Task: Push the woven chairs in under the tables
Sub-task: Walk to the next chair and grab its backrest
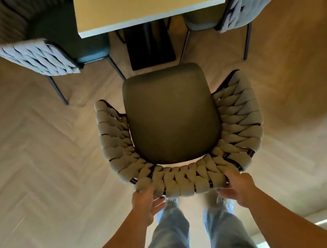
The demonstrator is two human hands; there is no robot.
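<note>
A woven chair (173, 120) with a dark padded seat and a thick grey braided backrest stands right below me, facing a pale yellow table (147, 0). Its seat front sits short of the table edge, out on the open floor. My left hand (147, 201) grips the back rim at its left end. My right hand (238, 189) holds the same rim at its right end. Fingers of both hands curl under the weave.
Two more woven chairs flank the table: one at the left (23, 45), one at the right (254, 0). The table's black pedestal base (150, 44) stands ahead of the seat. Herringbone wood floor (36, 165) lies all around. My legs in jeans are behind the chair.
</note>
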